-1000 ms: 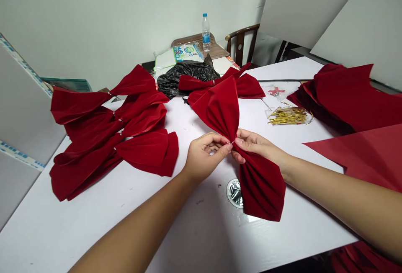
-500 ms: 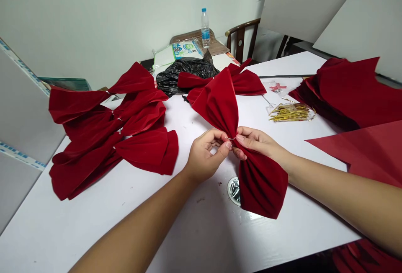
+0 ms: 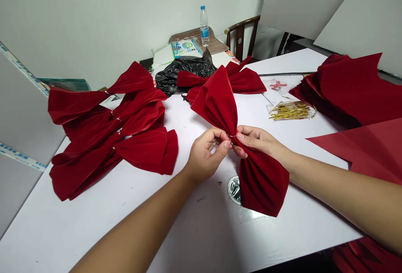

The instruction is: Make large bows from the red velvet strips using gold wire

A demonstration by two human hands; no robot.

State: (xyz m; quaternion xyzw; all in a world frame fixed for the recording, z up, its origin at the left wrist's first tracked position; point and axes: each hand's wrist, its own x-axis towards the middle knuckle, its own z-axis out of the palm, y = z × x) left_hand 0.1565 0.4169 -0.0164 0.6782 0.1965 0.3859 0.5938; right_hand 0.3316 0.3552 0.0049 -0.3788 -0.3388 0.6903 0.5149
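Observation:
A red cloth bow (image 3: 263,181) is pinched at its middle, one wing toward the back left, the other toward the front right. Round its gathered centre runs a thin wire tie (image 3: 231,136). My left hand (image 3: 209,151) has thumb and fingertips closed on the tie's end at the left of the centre. From the right, my right hand (image 3: 259,142) grips the gathered cloth just beside the tie, thumb on top. Several tied red bows (image 3: 141,149) lie overlapping at the left. Gold twist ties (image 3: 290,110) lie in a clear bag at the right.
Flat red cloth (image 3: 351,88) is piled at the right of the white table (image 3: 125,231). Behind the held bow are another red bow (image 3: 248,81) and a black plastic bag (image 3: 185,70). Farther back stand a water bottle (image 3: 204,28) and a wooden chair (image 3: 240,40).
The view has shifted very slightly. Both hands keep their hold at the bow's centre, and the left fingertips have moved only a little at the tie.

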